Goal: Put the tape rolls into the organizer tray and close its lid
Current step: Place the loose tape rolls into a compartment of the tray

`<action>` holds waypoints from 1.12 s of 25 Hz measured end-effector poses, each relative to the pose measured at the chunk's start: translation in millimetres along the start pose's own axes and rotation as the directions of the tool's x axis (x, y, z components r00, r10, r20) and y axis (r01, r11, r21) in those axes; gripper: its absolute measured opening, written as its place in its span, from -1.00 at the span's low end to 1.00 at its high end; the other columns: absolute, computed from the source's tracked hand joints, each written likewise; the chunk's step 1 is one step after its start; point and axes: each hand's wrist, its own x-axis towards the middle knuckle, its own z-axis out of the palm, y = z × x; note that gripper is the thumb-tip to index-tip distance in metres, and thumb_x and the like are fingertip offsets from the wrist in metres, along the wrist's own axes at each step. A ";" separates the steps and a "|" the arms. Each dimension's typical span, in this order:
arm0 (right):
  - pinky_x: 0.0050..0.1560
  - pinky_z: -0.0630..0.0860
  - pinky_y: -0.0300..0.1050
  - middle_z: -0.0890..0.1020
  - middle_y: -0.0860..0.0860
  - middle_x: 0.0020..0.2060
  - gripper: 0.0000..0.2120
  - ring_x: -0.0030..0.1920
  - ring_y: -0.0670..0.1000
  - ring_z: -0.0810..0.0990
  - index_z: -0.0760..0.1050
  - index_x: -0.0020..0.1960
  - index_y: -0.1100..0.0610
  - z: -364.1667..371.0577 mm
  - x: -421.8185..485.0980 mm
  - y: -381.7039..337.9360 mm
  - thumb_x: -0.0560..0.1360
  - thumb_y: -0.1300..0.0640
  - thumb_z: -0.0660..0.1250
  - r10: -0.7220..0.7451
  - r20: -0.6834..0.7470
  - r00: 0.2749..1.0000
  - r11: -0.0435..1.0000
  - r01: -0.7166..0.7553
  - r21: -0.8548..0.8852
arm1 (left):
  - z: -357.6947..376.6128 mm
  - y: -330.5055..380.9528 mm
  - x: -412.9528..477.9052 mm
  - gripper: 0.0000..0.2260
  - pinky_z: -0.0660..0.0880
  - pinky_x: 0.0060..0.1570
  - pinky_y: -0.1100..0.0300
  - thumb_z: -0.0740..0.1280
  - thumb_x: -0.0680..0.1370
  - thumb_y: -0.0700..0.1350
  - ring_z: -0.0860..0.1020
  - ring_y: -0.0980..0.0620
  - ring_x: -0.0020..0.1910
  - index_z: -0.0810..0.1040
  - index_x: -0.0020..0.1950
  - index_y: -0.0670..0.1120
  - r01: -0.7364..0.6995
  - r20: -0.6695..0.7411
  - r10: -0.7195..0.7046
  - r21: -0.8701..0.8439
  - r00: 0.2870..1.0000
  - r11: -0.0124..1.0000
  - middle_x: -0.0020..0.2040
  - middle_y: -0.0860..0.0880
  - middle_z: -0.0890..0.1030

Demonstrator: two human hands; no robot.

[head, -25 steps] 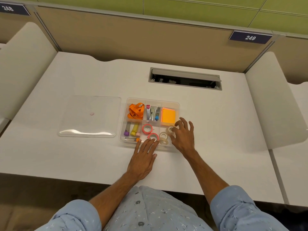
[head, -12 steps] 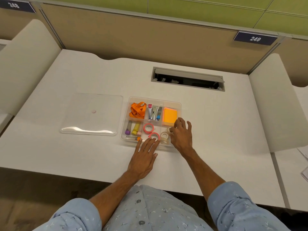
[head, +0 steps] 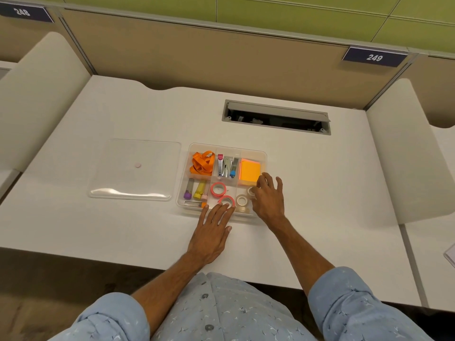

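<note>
White desk (head: 320,183) in a study carrel, tan partition behind. At left, clear lid (head: 134,168) flat on the desk, just beside the organizer tray (head: 227,147). In the tray's near middle compartment, two pink tape rolls (head: 218,189); in the near right one, a white tape roll (head: 242,200). Left hand (head: 211,233) flat, fingers spread, tips at the tray's near edge, touching a pink roll. Right hand (head: 269,199) fingers loosely spread over another white roll (head: 251,191); grip unclear.
</note>
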 end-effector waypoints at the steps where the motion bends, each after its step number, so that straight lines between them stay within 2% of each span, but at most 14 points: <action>1: 0.73 0.03 0.25 0.42 0.01 0.56 -0.62 0.70 0.07 0.18 0.59 0.44 0.00 -0.5 -1.1 1.2 0.66 -0.08 0.37 0.005 -0.006 1.000 1.000 -0.005 0.016 | 0.0 0.4 0.2 -0.46 -0.06 0.73 -0.23 -0.01 0.78 0.13 0.03 -0.05 0.75 0.01 0.74 0.02 0.001 -0.004 -0.001 -0.003 1.000 1.000 0.76 -0.04 0.11; 5: 0.70 0.15 0.15 0.56 -0.02 0.44 -0.69 0.63 0.05 0.32 0.65 0.36 0.01 -1.2 -6.7 7.5 0.62 0.05 0.40 0.037 -0.103 0.994 0.990 -0.022 0.138 | 1.2 2.8 -0.5 -0.46 -0.02 0.73 -0.25 0.04 0.78 0.11 0.07 -0.07 0.75 0.05 0.74 0.00 0.005 -0.030 -0.005 -0.019 1.000 1.000 0.75 -0.05 0.15; 8: 0.60 0.29 0.10 0.65 -0.04 0.33 -0.75 0.56 0.04 0.40 0.71 0.25 0.03 -2.6 -9.2 11.7 0.61 0.09 0.39 -0.041 -0.145 0.989 0.965 0.077 0.252 | 1.3 4.5 -0.7 -0.46 -0.01 0.72 -0.26 0.05 0.78 0.11 0.07 -0.08 0.75 0.06 0.74 0.00 0.019 -0.025 -0.019 -0.019 0.999 1.000 0.75 -0.06 0.15; 10: 0.53 0.35 0.10 0.68 -0.07 0.27 -0.77 0.52 0.01 0.43 0.72 0.22 0.02 -2.8 -10.8 12.1 0.62 0.05 0.37 -0.132 -0.101 0.986 0.946 0.156 0.285 | 2.2 5.6 -0.1 -0.46 -0.02 0.72 -0.26 0.02 0.78 0.12 0.05 -0.08 0.75 0.03 0.74 0.01 0.025 -0.016 -0.025 -0.007 1.000 1.000 0.75 -0.05 0.12; 13: 0.54 0.32 0.07 0.69 -0.08 0.26 -0.73 0.51 -0.01 0.41 0.71 0.24 0.00 -1.2 -12.3 8.2 0.64 -0.09 0.38 -0.193 0.000 0.981 0.936 0.184 0.300 | 2.1 6.2 0.8 -0.45 -0.06 0.72 -0.27 0.00 0.78 0.14 0.01 -0.08 0.76 0.00 0.74 0.01 0.034 -0.005 -0.034 -0.004 0.999 0.999 0.76 -0.05 0.08; 15: 0.58 0.26 0.09 0.69 -0.07 0.28 -0.70 0.52 -0.01 0.40 0.69 0.27 -0.01 1.2 -12.9 6.2 0.64 -0.12 0.38 -0.203 0.053 0.978 0.938 0.179 0.296 | 2.3 6.1 1.0 -0.44 -0.06 0.72 -0.27 -0.01 0.77 0.15 0.00 -0.08 0.76 -0.01 0.75 0.02 0.036 -0.002 -0.036 -0.001 0.999 0.999 0.76 -0.04 0.07; 21: 0.65 0.17 0.14 0.72 -0.11 0.22 -0.78 0.57 -0.02 0.40 0.65 0.23 -0.03 -1.5 -11.7 21.5 0.64 -0.04 0.35 -0.219 0.028 0.975 0.961 0.211 0.177 | 2.7 4.1 0.8 -0.46 -0.10 0.73 -0.25 -0.01 0.78 0.13 -0.01 -0.04 0.76 -0.02 0.75 0.03 0.028 -0.006 -0.028 -0.008 1.000 1.000 0.77 -0.02 0.06; 24: 0.69 0.13 0.16 0.67 -0.10 0.31 -0.76 0.63 -0.01 0.33 0.67 0.24 -0.05 -3.3 -11.6 31.3 0.65 -0.06 0.32 -0.190 0.045 0.981 0.980 0.186 0.076 | 2.1 3.9 0.2 -0.47 -0.02 0.73 -0.27 0.07 0.78 0.09 0.08 -0.06 0.75 0.08 0.73 0.01 0.009 -0.051 -0.011 -0.041 0.999 0.999 0.74 -0.04 0.17; 28: 0.69 0.12 0.18 0.60 -0.06 0.42 -0.70 0.65 0.03 0.30 0.64 0.35 -0.05 -1.5 -12.1 30.8 0.67 -0.03 0.32 -0.178 0.047 0.983 0.984 0.178 -0.005 | 3.1 2.2 0.2 -0.46 -0.03 0.73 -0.26 0.05 0.78 0.10 0.05 -0.05 0.75 0.04 0.74 0.03 0.009 -0.038 -0.010 -0.039 0.999 0.999 0.75 -0.03 0.13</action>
